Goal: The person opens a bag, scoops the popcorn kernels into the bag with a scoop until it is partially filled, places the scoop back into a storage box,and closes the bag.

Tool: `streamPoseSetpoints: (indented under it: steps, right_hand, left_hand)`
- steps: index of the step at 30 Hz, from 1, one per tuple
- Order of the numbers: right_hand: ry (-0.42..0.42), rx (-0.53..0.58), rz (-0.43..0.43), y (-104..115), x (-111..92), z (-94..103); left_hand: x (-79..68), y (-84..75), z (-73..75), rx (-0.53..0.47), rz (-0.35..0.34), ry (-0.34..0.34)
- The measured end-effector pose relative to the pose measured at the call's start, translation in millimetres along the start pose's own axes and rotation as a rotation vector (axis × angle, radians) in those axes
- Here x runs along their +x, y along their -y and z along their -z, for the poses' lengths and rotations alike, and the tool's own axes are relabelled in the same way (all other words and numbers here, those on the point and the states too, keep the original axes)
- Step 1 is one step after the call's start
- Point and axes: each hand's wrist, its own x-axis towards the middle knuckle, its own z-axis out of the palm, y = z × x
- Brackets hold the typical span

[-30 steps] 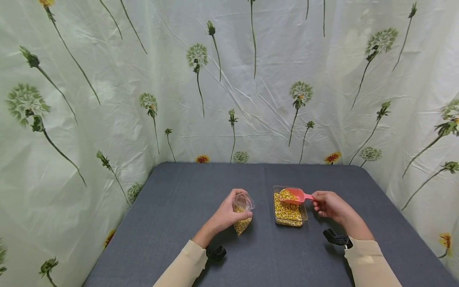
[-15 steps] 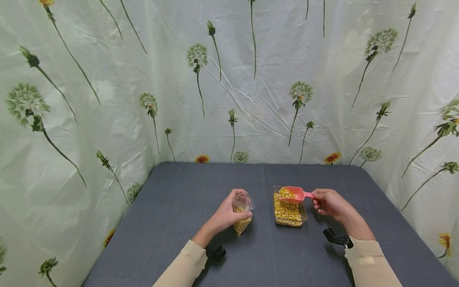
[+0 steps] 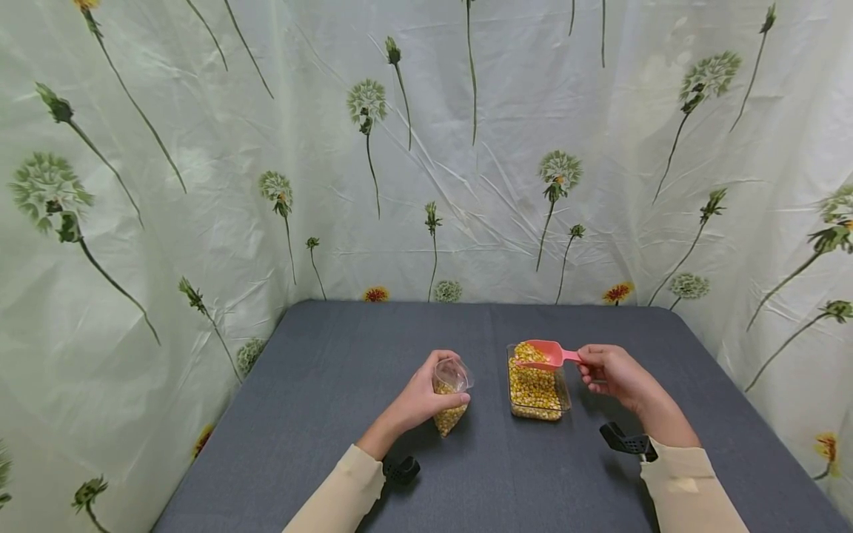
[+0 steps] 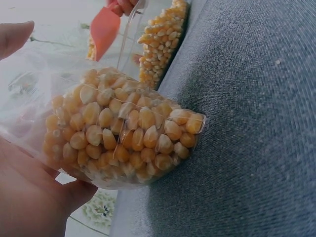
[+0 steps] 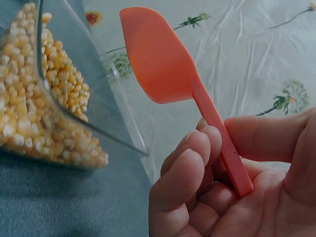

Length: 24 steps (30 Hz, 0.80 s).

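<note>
My left hand (image 3: 426,394) grips a clear plastic bag (image 3: 450,414) around its upper part. Corn kernels (image 4: 118,128) fill the bag's lower part, and its mouth stands round and wide. A pink scoop (image 3: 550,354) heaped with kernels is held by its handle in my right hand (image 3: 616,377), thumb and fingers pinching it. Below the scoop stands a clear rectangular container (image 3: 569,403) holding yellow kernels (image 3: 533,396). From the right wrist view the scoop (image 5: 160,59) shows its underside, above the container's rim.
A dark grey cloth (image 3: 373,333) covers the table. Behind it hangs a pale curtain (image 3: 466,185) printed with dandelions. Each wrist carries a black mount, the left mount (image 3: 402,470) close to the tabletop and the right mount (image 3: 623,440) beside the sleeve cuff.
My right hand has lifted the loaded scoop slightly, up from the kernels toward the container's far rim. The left hand and the bag have stayed in place.
</note>
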Motion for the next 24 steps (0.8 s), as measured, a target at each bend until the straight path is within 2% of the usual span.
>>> streamPoseSetpoints:
  steps: [24]
  right_hand:
    - [0.019,-0.028,0.058,22.8,-9.3,-24.2]
  left_hand:
    - [1.5,-0.3,-0.9,0.033,0.02,0.002]
